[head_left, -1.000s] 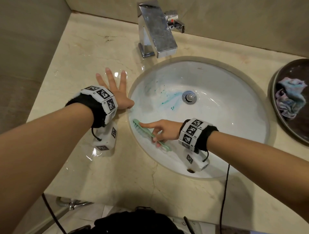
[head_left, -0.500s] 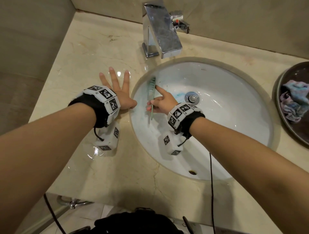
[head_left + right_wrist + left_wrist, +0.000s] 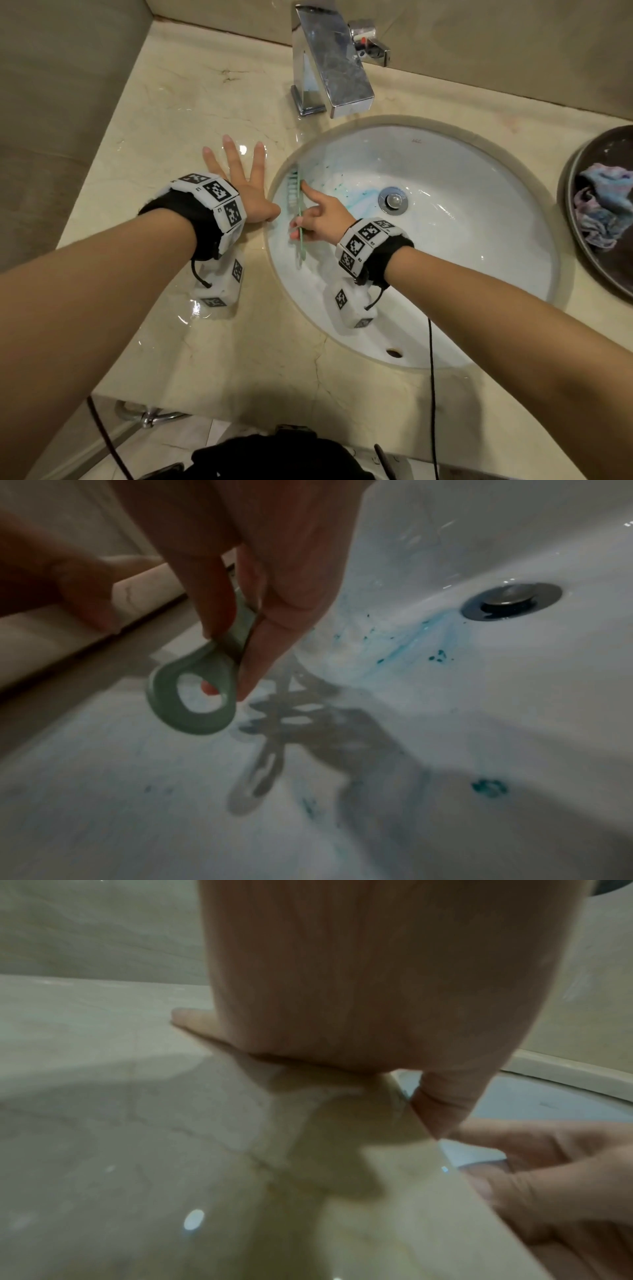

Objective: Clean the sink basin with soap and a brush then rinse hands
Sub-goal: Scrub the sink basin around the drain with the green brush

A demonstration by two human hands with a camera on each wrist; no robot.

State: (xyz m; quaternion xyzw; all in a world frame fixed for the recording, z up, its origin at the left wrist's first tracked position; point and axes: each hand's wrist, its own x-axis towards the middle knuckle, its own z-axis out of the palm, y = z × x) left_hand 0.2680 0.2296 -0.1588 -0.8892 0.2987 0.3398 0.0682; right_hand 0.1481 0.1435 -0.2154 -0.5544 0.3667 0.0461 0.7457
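Observation:
My right hand (image 3: 313, 219) grips a pale green brush (image 3: 297, 209) by its handle, index finger stretched along its back. The bristles press on the upper left wall of the white sink basin (image 3: 462, 274). In the right wrist view the handle's ring end (image 3: 192, 693) hangs below my fingers (image 3: 219, 593). Blue soap smears (image 3: 359, 202) run toward the metal drain (image 3: 393, 200), also seen as soap smears (image 3: 411, 639) beside the drain (image 3: 512, 600). My left hand (image 3: 239, 181) lies flat with fingers spread on the wet counter beside the basin; in the left wrist view this left hand (image 3: 359, 988) presses the marble.
A chrome faucet (image 3: 330, 65) stands behind the basin. A dark round tray (image 3: 582, 260) holding a crumpled cloth (image 3: 603, 205) sits at the right. The beige marble counter (image 3: 171, 342) is wet near my left wrist. A black cable (image 3: 432, 394) hangs from my right wrist.
My right hand carried the brush from the basin's lower left wall up to the upper left wall near the rim. The left hand stayed flat on the counter.

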